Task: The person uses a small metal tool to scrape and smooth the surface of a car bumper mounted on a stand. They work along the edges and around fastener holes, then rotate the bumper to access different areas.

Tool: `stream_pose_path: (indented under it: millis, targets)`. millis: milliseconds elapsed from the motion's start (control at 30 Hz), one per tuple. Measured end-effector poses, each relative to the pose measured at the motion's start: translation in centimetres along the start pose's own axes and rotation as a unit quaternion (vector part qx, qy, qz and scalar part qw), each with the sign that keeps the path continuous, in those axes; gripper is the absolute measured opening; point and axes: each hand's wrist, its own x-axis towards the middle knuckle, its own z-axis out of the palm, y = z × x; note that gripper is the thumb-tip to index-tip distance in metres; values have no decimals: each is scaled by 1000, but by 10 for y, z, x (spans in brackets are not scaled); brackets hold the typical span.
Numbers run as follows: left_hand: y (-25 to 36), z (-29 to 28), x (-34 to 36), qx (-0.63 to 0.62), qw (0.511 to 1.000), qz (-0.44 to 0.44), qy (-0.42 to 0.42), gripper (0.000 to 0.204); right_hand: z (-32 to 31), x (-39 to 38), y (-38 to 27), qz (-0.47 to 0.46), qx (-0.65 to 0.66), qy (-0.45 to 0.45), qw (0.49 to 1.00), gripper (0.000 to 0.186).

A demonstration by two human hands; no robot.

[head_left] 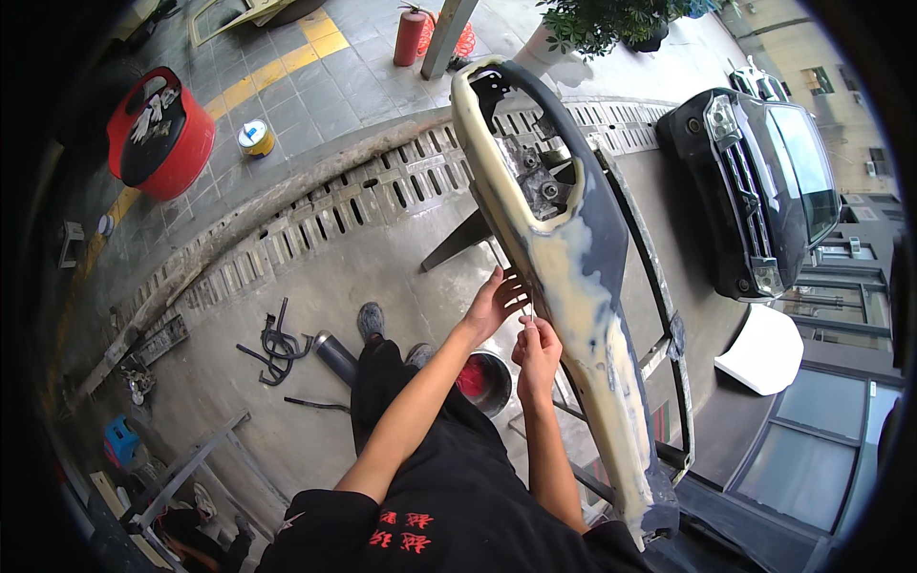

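Note:
A long car bumper [573, 258], dark grey with cream filler-like patches, rests on a metal stand [659, 286] in front of me and to my right. My left hand [495, 304] is beside its near edge, fingers stretched and apart, and seems to hold nothing. Just to its right, my right hand [538, 351] is closed, thumb and fingers pinched together close to the bumper's side. A thin pale sliver [531, 307] rises from that pinch; what it is, I cannot make out.
Below my hands stands a metal bucket [495, 382] with something red inside. Black bent tubes [277, 349] and a dark cylinder [334, 355] lie on the floor to the left. Farther off are a red tub [186, 158], a paint can [256, 139], a fire extinguisher [409, 38] and a dark car [745, 191].

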Motion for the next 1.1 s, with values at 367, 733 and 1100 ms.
stream_pose_path:
  millis: [367, 733, 1100]
  targets:
    - [-48, 1, 8, -150, 980, -50, -117, 48, 4, 10, -3, 135, 189, -44, 972, 17]
    - [-48, 10, 18, -80, 990, 5, -114, 61, 1, 8, 1, 97, 136, -24, 986, 18]
    - [-42, 9, 27, -86, 990, 17, -111, 67, 16, 6, 4, 31, 106, 46, 993, 20]
